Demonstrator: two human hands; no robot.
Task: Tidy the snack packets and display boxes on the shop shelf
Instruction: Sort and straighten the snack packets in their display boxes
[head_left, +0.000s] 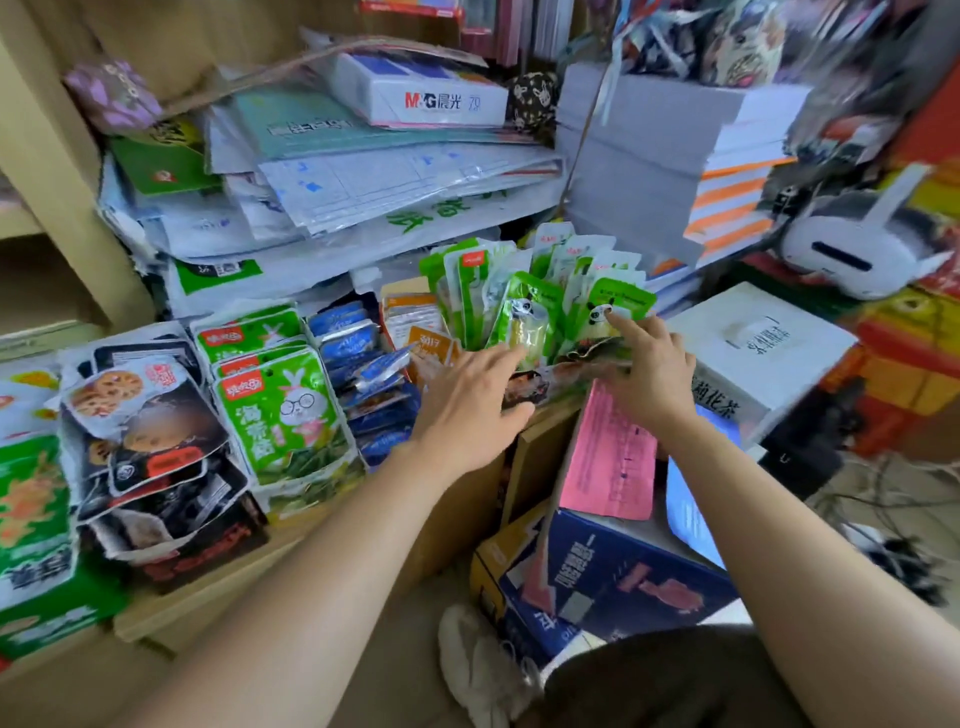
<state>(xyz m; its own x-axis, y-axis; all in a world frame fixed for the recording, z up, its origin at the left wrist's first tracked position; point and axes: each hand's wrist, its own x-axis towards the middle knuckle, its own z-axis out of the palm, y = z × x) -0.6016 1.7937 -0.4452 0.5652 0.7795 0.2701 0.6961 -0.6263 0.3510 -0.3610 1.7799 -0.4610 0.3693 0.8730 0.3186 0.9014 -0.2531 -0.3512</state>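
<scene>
A white carton (431, 98) on top of the paper stack carried "M&G", then 晨光 and "79". The green rabbit packet (280, 410) on the shelf bore large white characters that looked like 海带结, under a red logo too blurred to read. An orange packet (428, 345) showed 劲仔. The white box (753, 353) at the right had what read as 荷花茶 along its front edge, and its top label was blurred. Print on the blue carton (613, 577) and the pink sheet (613, 457) could not be read.
</scene>
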